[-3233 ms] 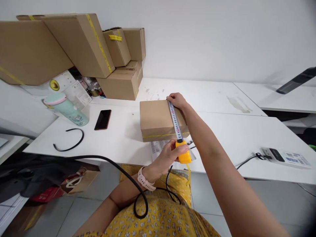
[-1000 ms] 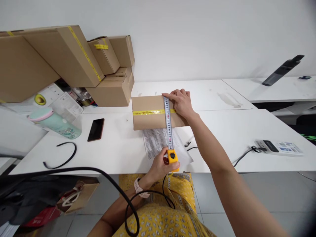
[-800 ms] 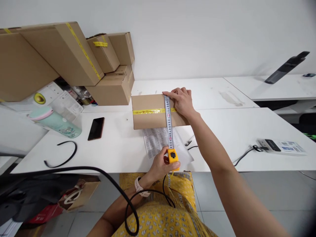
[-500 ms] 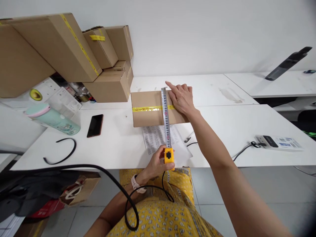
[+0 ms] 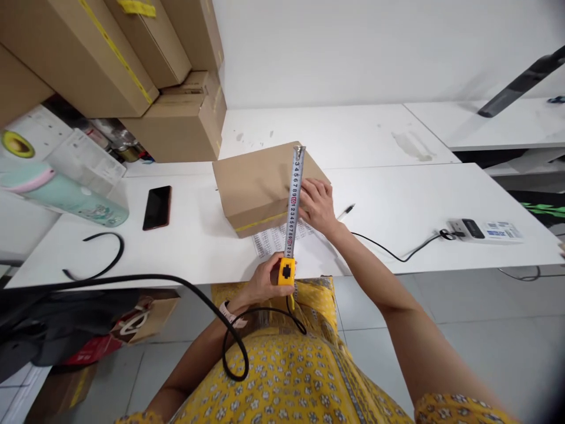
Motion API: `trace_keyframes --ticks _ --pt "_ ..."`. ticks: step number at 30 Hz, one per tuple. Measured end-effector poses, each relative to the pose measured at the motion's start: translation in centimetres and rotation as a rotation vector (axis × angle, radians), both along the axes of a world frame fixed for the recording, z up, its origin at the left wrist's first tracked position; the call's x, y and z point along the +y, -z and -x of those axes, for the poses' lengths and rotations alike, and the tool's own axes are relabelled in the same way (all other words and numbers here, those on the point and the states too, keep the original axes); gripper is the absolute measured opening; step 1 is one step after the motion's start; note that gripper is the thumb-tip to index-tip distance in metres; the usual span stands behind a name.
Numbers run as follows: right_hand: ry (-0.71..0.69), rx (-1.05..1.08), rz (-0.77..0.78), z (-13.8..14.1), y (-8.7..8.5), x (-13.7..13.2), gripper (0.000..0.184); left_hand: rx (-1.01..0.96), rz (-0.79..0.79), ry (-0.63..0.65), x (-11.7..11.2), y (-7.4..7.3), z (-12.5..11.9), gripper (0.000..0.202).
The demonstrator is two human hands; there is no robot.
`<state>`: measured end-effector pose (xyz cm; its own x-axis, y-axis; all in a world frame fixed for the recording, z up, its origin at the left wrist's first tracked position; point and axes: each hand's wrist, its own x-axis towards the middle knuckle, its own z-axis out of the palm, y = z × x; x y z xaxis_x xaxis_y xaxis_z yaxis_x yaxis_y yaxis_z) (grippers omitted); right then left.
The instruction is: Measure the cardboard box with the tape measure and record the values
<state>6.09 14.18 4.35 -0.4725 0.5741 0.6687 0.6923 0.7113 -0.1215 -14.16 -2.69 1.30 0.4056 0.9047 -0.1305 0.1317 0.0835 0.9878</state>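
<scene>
Now L grip (image 5: 267, 281) snug on tape meas. (image 5: 286, 271); R grip (image 5: 318, 206) at box (image 5: 258, 176) RH end, hold unclear

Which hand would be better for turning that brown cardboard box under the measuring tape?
Probably the right hand: it is at the brown cardboard box, while the left hand grips the yellow plastic tape measure.
</scene>
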Motion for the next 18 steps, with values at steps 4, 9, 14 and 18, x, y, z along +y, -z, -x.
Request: trace_keyframes --ticks 4,9,14,18 --pt "0.016 0.419 0.257 0.1 -3.1 -1.3 0.056 0.054 -0.020 0.016 -0.1 -0.9 0.2 0.062" --pt "-0.056 0.885 0.568 -1.9 -7.9 -4.5 0.050 0.299 -0.162 0.146 -0.8 -2.2 0.5 0.067" --pt "-0.019 1.050 0.657 -3.8 -7.1 -8.9 0.034 0.338 -0.183 0.073 -2.0 -2.9 1.0 0.087" --pt "-0.035 0.889 0.859 -2.7 -3.6 -12.8 0.039 0.259 -0.189 -0.145 -2.5 -3.2 1.6 0.105"
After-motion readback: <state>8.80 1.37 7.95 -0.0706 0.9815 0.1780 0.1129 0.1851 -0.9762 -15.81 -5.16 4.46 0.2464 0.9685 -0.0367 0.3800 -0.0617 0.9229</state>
